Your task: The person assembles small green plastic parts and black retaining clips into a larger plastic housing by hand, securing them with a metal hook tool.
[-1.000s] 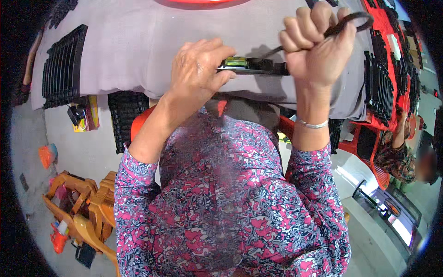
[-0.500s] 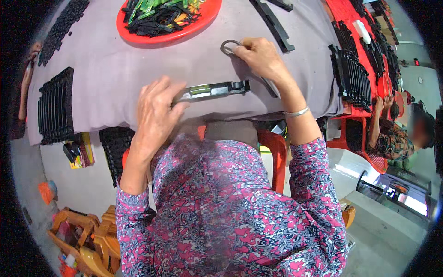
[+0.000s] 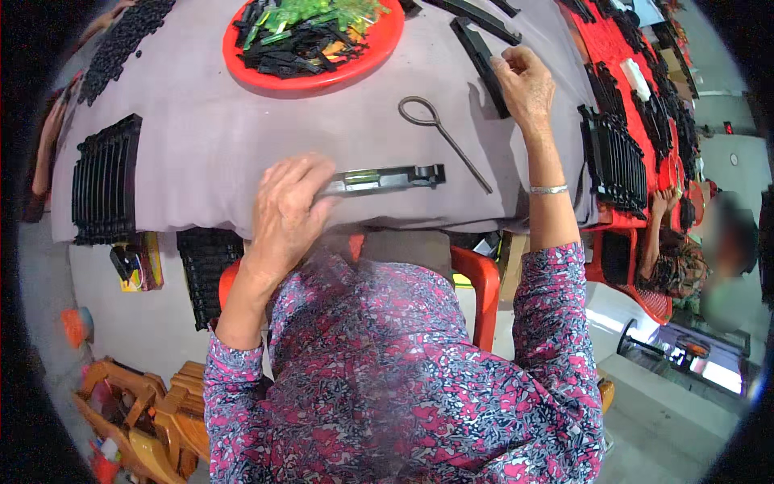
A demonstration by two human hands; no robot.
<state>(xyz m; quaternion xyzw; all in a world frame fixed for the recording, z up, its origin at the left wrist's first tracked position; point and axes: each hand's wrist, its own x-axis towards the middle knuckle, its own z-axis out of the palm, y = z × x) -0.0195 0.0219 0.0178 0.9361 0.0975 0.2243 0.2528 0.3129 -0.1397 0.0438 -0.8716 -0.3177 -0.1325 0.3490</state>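
Note:
My left hand point(image 3: 289, 206) is curled over the left end of a long, narrow black plastic part point(image 3: 395, 178). That part lies near the table's front edge, with a yellow-green strip showing in its middle. The fingers are slightly blurred and hide its left end. Farther off to the right, my right hand point(image 3: 528, 85) is closed, its fingertips pinching a long black plastic strip point(image 3: 481, 68) that casts a shadow on the cloth. Between the hands, a dark metal rod with a ring handle point(image 3: 457, 152) lies untouched on the cloth.
A red plate point(image 3: 322, 84) of black, green and orange pieces stands at the back. More black strips point(image 3: 476, 18) lie behind my right hand. Rows of black parts point(image 3: 105, 181) sit left, with others point(image 3: 617, 157) at right. Another person's hands point(image 3: 665, 198) are far right.
My right hand has let go of the ring-handled rod, moved away and to the right, and taken hold of a black strip. My left hand stays on its part. The view has shifted slightly.

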